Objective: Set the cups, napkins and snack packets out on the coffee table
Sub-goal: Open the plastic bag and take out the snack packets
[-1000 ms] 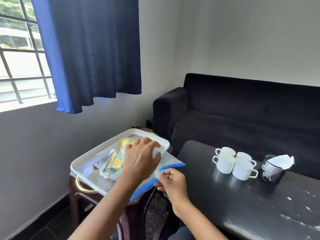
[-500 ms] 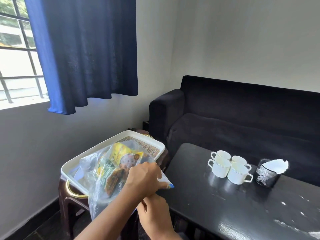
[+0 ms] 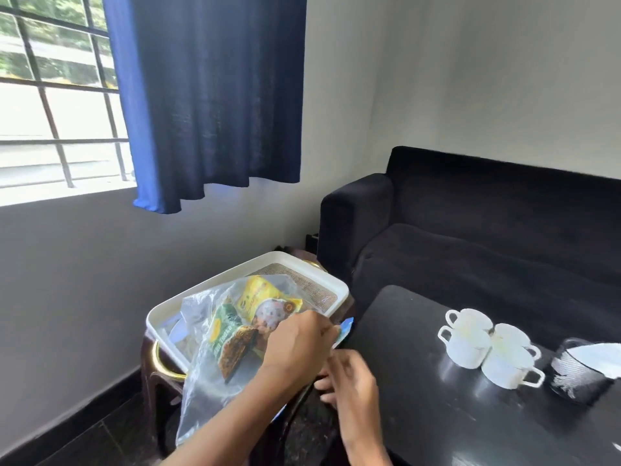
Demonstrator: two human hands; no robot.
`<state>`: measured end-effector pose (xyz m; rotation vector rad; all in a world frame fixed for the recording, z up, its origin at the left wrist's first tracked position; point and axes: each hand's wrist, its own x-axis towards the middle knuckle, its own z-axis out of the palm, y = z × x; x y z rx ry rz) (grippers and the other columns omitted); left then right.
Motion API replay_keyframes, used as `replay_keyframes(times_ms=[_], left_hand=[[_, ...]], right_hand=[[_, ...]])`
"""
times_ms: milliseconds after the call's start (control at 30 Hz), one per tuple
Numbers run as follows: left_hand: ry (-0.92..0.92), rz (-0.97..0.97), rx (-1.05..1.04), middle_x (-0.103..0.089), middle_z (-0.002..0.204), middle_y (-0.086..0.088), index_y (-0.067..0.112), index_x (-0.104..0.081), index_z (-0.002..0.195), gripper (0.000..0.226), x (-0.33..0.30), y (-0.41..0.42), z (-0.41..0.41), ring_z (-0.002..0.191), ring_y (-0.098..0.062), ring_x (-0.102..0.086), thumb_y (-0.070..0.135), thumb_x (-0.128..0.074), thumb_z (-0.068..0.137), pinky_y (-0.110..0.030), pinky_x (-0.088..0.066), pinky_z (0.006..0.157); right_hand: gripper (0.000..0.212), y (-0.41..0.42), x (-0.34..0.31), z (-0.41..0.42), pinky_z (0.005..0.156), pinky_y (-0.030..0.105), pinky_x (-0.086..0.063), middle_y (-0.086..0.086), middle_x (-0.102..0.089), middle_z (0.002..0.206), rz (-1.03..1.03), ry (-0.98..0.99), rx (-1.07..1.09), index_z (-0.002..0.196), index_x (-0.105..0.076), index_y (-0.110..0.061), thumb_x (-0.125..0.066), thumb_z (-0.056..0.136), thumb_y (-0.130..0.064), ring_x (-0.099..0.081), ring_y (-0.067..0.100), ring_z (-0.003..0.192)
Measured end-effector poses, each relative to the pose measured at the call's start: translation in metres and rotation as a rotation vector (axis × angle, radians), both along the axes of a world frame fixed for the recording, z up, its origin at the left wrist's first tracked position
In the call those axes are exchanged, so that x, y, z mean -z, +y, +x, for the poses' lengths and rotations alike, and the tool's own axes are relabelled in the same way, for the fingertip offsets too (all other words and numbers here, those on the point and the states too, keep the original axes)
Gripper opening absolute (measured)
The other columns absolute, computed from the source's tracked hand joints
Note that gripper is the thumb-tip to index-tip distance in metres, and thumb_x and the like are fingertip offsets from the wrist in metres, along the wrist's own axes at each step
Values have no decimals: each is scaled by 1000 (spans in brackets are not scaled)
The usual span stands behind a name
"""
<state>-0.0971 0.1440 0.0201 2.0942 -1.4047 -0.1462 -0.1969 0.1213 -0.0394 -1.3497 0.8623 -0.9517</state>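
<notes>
Clear plastic zip bag [image 3: 215, 375] w/ snack packets [image 3: 255, 317], over white tray's [image 3: 161, 317] near edge: left hand [image 3: 295, 351] pinches its blue top; right hand [image 3: 349, 375] blurred, fingers loose, prob. empty.

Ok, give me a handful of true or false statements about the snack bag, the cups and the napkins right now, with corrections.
1. The clear plastic zip bag of snack packets is held in the left hand. True.
2. Four white handled cups stand on the black coffee table. True.
3. The cups sit in the white tray. False: on the table.
4. White napkins lie loose on the black sofa. False: in a dark holder on the table.
5. Snack packets are already laid out on the table. False: all inside the bag.
</notes>
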Motion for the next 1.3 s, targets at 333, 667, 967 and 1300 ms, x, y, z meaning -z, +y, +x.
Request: replay_keyframes(times_ms=[333, 667, 967, 1300], left_hand=[[96, -2, 107, -72, 74, -2, 14, -74, 78, 15, 14, -4, 2, 72, -16, -65, 22, -63, 84, -30, -52, 70], [75, -14, 53, -73, 72, 6, 22, -76, 78, 7, 18, -4, -9, 69, -7, -67, 23, -69, 78, -27, -54, 68], [78, -53, -13, -70, 67, 8, 20, -72, 71, 7, 16, -3, -20, 66, -8, -66, 26, -71, 75, -30, -55, 67], [-5, -52, -35, -70, 69, 6, 20, -70, 72, 8, 16, -3, -27, 63, -8, -63, 26, -66, 77, -26, -52, 62]], right_hand=[[35, -18, 5, -13, 53, 24, -54, 10, -73, 86, 212, -210, 29, 96, -67, -13, -68, 76, -41, -71, 20, 72], [13, -20, 10, -16, 59, 18, -54, 8, -75, 74, 145, -183, 65, 84, -72, -11, -63, 89, -19, -71, 13, 69], [13, -19, 8, -17, 53, 16, -52, 2, -71, 60, 6, -109, 207, 72, -69, -9, -66, 85, -8, -70, 11, 58], [19, -18, 6, -20, 57, 31, -58, 1, -69, 58, -92, 8, 272, 65, -66, -15, -66, 84, -10, -69, 15, 57]])
